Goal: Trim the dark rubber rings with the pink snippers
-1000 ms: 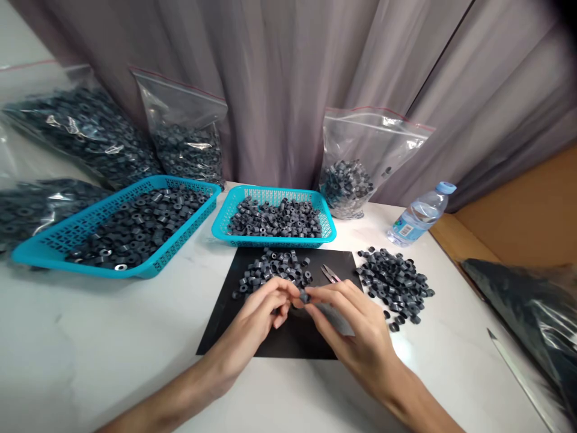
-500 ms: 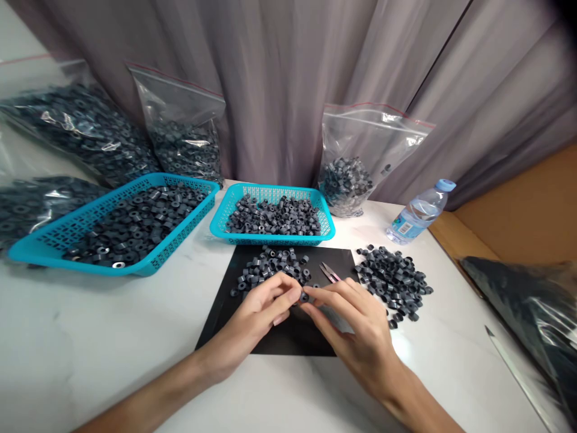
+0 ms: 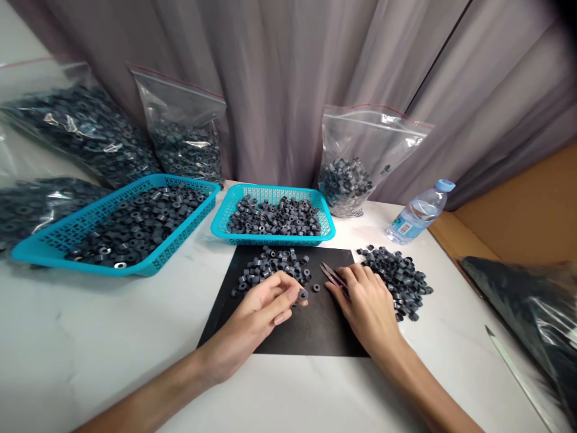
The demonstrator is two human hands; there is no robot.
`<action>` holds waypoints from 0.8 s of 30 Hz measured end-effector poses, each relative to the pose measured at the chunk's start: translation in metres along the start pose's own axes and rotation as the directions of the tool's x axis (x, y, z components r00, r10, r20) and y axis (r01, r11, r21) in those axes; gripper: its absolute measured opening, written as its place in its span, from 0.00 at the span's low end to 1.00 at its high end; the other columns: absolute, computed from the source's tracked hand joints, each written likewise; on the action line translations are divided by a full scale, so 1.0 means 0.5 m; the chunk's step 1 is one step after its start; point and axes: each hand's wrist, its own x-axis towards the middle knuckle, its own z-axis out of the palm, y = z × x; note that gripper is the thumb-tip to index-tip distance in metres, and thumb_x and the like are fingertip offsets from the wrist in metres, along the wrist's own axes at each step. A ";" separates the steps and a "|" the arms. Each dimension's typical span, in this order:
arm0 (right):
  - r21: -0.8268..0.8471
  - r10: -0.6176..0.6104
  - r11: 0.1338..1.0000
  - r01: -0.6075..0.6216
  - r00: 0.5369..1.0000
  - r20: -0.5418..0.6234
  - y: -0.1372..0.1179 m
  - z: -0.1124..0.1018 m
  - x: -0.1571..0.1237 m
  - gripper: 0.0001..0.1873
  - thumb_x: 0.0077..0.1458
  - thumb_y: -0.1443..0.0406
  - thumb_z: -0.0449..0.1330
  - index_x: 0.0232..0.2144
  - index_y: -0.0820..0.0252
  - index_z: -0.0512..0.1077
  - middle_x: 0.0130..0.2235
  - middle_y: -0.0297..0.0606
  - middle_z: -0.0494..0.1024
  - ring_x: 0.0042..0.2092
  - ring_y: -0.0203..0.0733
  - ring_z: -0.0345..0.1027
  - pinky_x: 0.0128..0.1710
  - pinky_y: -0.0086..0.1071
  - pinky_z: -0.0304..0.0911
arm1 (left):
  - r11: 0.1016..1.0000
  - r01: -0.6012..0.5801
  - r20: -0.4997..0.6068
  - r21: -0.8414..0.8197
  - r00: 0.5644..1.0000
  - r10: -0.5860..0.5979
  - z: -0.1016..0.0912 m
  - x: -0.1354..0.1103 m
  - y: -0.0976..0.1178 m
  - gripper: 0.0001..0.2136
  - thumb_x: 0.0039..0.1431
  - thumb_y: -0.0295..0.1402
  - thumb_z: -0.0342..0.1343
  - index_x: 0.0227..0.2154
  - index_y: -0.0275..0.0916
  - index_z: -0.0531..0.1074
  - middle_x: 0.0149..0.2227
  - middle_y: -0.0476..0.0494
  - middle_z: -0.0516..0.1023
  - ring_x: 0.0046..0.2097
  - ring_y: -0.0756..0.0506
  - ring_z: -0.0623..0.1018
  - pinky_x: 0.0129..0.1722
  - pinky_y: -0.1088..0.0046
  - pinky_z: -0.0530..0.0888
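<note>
Between the thumb and fingers of my left hand [image 3: 264,307] is a small dark grey ring [image 3: 303,294], its round hole facing me. My right hand [image 3: 367,300] has its thumb and fingers around the handles of small pink-handled snips [image 3: 332,275]; the pointed blades stick out toward the upper left, slightly apart. One loose grey ring [image 3: 316,288] lies on the black mat [image 3: 306,334] between my hands. Behind my left hand, a pile of similar rings [image 3: 274,264] covers the mat's far left part. The snips' handles are mostly hidden by my fingers.
Two blue baskets [image 3: 153,264] [image 3: 273,242] full of grey parts stand behind the mat. Another heap [image 3: 401,279] lies right of it. Zip bags [image 3: 349,180] of parts, a water bottle [image 3: 419,213] and a cardboard box [image 3: 523,210] surround the white table [image 3: 135,337].
My right hand has left the ring and moved right onto the snips, closing on their handles. My left hand keeps the ring in nearly the same place.
</note>
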 end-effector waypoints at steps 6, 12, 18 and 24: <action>-0.069 0.056 0.996 -0.052 0.997 0.057 0.002 0.009 0.007 0.18 0.70 0.62 0.44 0.32 0.60 0.70 0.32 0.44 0.73 0.34 0.48 0.69 0.34 0.38 0.60 | 1.000 -0.016 0.014 -0.003 1.000 0.016 0.000 0.000 0.002 0.10 0.63 0.44 0.56 0.36 0.43 0.70 0.35 0.50 0.68 0.32 0.51 0.60 0.35 0.76 0.62; 0.691 0.137 0.697 -0.194 0.981 0.138 -0.031 -0.058 0.014 0.12 0.71 0.62 0.44 0.39 0.56 0.64 0.28 0.31 0.72 0.27 0.34 0.67 0.29 0.27 0.61 | 0.999 -0.010 0.008 -0.054 1.000 0.011 0.001 0.001 0.003 0.10 0.65 0.43 0.54 0.35 0.42 0.68 0.34 0.52 0.65 0.30 0.52 0.56 0.33 0.76 0.58; 0.741 -0.060 0.670 -0.045 0.992 0.114 -0.054 -0.073 0.005 0.10 0.68 0.64 0.52 0.48 0.57 0.69 0.34 0.35 0.72 0.33 0.36 0.67 0.32 0.28 0.63 | 0.990 -0.073 -0.038 -0.117 0.997 0.069 -0.002 0.006 0.001 0.10 0.66 0.42 0.53 0.35 0.40 0.68 0.34 0.52 0.59 0.32 0.50 0.54 0.32 0.75 0.57; 0.552 -0.210 0.798 0.241 0.970 -0.120 -0.047 -0.053 -0.003 0.16 0.67 0.68 0.53 0.55 0.60 0.69 0.31 0.36 0.72 0.30 0.36 0.66 0.28 0.28 0.61 | 0.988 -0.099 -0.062 -0.115 0.994 0.092 -0.002 0.005 0.002 0.09 0.66 0.41 0.52 0.35 0.40 0.68 0.34 0.52 0.58 0.32 0.51 0.54 0.32 0.75 0.58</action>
